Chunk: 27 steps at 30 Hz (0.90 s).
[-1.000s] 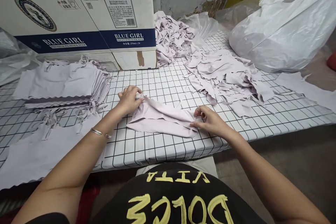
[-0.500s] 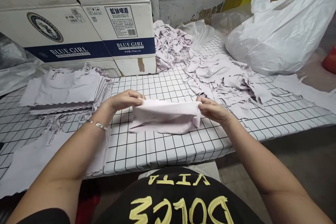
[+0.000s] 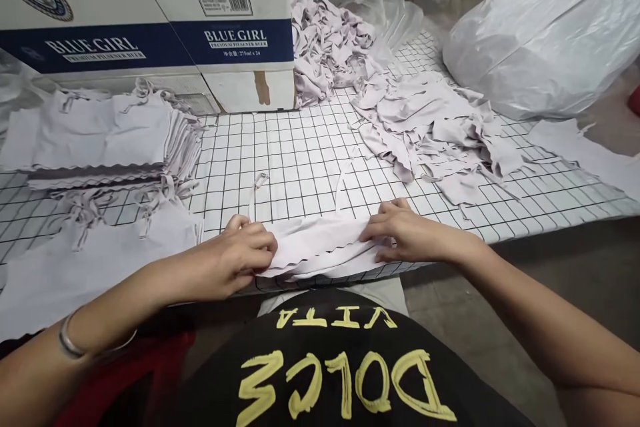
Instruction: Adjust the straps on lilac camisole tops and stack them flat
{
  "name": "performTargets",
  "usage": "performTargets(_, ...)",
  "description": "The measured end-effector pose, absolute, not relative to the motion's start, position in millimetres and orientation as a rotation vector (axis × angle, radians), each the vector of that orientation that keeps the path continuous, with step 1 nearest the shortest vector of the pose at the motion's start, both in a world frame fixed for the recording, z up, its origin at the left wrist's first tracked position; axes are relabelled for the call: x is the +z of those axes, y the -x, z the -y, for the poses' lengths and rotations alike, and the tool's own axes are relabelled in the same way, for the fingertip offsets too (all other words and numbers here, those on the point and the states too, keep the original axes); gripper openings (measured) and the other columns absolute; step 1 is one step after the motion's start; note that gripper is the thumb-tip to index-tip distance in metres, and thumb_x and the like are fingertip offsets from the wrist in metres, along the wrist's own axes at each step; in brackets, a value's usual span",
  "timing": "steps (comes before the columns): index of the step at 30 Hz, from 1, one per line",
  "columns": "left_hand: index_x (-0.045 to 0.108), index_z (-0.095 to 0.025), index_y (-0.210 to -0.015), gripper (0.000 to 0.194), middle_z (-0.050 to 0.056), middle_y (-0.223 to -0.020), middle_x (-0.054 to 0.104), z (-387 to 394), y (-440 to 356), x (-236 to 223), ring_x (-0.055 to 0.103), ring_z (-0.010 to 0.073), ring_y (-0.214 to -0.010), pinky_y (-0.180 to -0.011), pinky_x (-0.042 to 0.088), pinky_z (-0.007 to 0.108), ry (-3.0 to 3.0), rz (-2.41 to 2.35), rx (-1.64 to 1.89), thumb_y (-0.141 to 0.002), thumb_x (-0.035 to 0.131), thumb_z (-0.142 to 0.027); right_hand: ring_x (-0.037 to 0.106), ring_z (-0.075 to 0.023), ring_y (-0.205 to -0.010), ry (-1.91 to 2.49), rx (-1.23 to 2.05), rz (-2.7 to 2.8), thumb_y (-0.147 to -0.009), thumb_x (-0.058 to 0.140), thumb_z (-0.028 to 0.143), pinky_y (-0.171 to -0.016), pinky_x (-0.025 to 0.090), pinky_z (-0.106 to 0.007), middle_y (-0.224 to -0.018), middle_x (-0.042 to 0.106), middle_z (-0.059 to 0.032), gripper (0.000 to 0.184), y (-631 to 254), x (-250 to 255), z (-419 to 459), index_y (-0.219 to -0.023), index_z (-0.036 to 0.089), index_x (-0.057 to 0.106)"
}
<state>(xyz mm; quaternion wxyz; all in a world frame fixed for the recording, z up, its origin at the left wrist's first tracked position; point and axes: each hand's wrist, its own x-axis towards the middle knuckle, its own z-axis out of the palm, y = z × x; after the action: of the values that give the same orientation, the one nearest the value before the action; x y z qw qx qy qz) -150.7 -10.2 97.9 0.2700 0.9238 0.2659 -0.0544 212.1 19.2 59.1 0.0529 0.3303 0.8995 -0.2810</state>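
Note:
A pale pink camisole (image 3: 317,245) lies near the table's front edge, its wavy hem facing me and two thin straps reaching away across the grid cloth. My left hand (image 3: 240,253) has its fingers curled onto the left end, with the fingertips partly hidden. At the other end, my right hand (image 3: 395,230) pinches the fabric between thumb and fingers. To the left sits a stack of folded camisoles (image 3: 100,133), and in front of it more of them lie flat (image 3: 100,267) with straps bunched on top.
A white and blue beer carton (image 3: 240,80) stands at the back left. Beyond my right hand are a loose pile of pink pieces (image 3: 430,127) and a heap of crumpled fabric (image 3: 330,40). A big white plastic bag (image 3: 540,47) occupies the back right.
The camisole, held up by its far edge half a second ago, has come down toward me and now lies flatter with its straps showing. Both hands moved nearer my body; the view tilted down.

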Motion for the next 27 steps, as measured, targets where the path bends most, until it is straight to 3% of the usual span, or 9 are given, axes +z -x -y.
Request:
performTargets(4, 0.055, -0.019, -0.077, 0.022, 0.001, -0.076, 0.054, 10, 152, 102, 0.047, 0.0163, -0.081, -0.084, 0.025, 0.038, -2.514, -0.693, -0.116, -0.081, 0.043, -0.002, 0.049, -0.0275, -0.094, -0.823, -0.997, -2.773, -0.081, 0.075, 0.031, -0.085, 0.026, -0.04, -0.104, 0.066, -0.006, 0.044, -187, 56, -11, -0.123, 0.023, 0.061)
performTargets(8, 0.065, -0.023, -0.087, 0.028, 0.001, -0.077, 0.053, 8, 154, 108, 0.047, 0.0169, -0.081, -0.085, 0.024, 0.04, -2.556, -0.707, -0.07, -0.082, 0.045, -0.004, 0.051, -0.0267, -0.095, -0.691, -1.096, -2.782, -0.082, 0.076, 0.028, -0.089, 0.027, -0.039, -0.098, 0.064, -0.0051, 0.029, -165, 47, -7, -0.109, 0.021, 0.065)
performTargets(12, 0.066, -0.022, -0.076, 0.026, 0.003, -0.085, 0.056, 7, 151, 120, 0.049, 0.019, -0.087, -0.086, 0.026, 0.04, -2.521, -0.66, 0.009, -0.078, 0.047, -0.005, 0.049, -0.0272, -0.106, -0.634, -1.323, -2.837, -0.084, 0.075, 0.032, -0.094, 0.031, -0.038, -0.118, 0.058, -0.0083, 0.055, -146, 38, -3, -0.132, 0.021, 0.052)
performTargets(14, 0.066, -0.023, -0.073, 0.025, 0.003, -0.097, 0.059, 4, 152, 131, 0.05, 0.0208, -0.092, -0.086, 0.028, 0.039, -2.51, -0.642, 0.077, -0.078, 0.047, -0.006, 0.051, -0.0259, -0.099, -0.601, -1.398, -2.775, -0.085, 0.074, 0.037, -0.092, 0.033, -0.036, -0.105, 0.062, -0.0063, 0.043, -143, 37, -6, -0.122, 0.02, 0.059)
performTargets(16, 0.067, -0.024, -0.074, 0.026, 0.002, -0.105, 0.06, -3, 158, 144, 0.05, 0.0215, -0.095, -0.085, 0.03, 0.038, -2.523, -0.659, 0.16, -0.078, 0.047, -0.009, 0.053, -0.0231, -0.089, -0.578, -1.451, -2.679, -0.086, 0.072, 0.043, -0.09, 0.033, -0.035, -0.084, 0.062, -0.0021, 0.027, -151, 41, -13, -0.097, 0.019, 0.068)
performTargets(18, 0.067, -0.024, -0.072, 0.025, 0.002, -0.104, 0.062, -13, 169, 156, 0.05, 0.0214, -0.094, -0.085, 0.03, 0.037, -2.577, -0.737, 0.255, -0.08, 0.047, -0.012, 0.054, -0.0204, -0.08, -0.639, -1.508, -2.561, -0.085, 0.072, 0.049, -0.084, 0.036, -0.032, -0.074, 0.06, 0.0, 0.031, -168, 52, -27, -0.082, 0.018, 0.07)
performTargets(20, 0.066, -0.023, -0.069, 0.023, 0.001, -0.098, 0.064, -28, 181, 166, 0.051, 0.0208, -0.092, -0.087, 0.028, 0.038, -2.666, -0.886, 0.335, -0.081, 0.047, -0.017, 0.055, -0.0197, -0.076, -0.822, -1.528, -2.461, -0.08, 0.073, 0.056, -0.074, 0.038, -0.029, -0.075, 0.061, -0.001, 0.039, -188, 69, -45, -0.081, 0.017, 0.072)
performTargets(24, 0.065, -0.02, -0.068, 0.021, 0.002, -0.084, 0.067, -67, 196, 180, 0.053, 0.0201, -0.09, -0.096, 0.021, 0.045, -2.836, -1.243, 0.407, -0.08, 0.048, -0.025, 0.057, -0.0225, -0.08, -1.184, -1.317, -2.559, -0.081, 0.066, 0.067, -0.072, 0.04, -0.031, -0.085, 0.063, -0.0053, 0.05, -216, 114, -88, -0.083, 0.017, 0.073)
performTargets(27, 0.066, -0.017, -0.076, 0.019, 0.004, -0.09, 0.069, -103, 191, 197, 0.055, 0.0211, -0.094, -0.097, 0.02, 0.048, -2.847, -1.465, 0.47, -0.08, 0.05, -0.027, 0.056, -0.0247, -0.081, -1.522, -0.863, -2.707, -0.09, 0.05, 0.069, -0.079, 0.039, -0.037, -0.084, 0.062, -0.0077, 0.057, -219, 147, -121, -0.073, 0.017, 0.069)
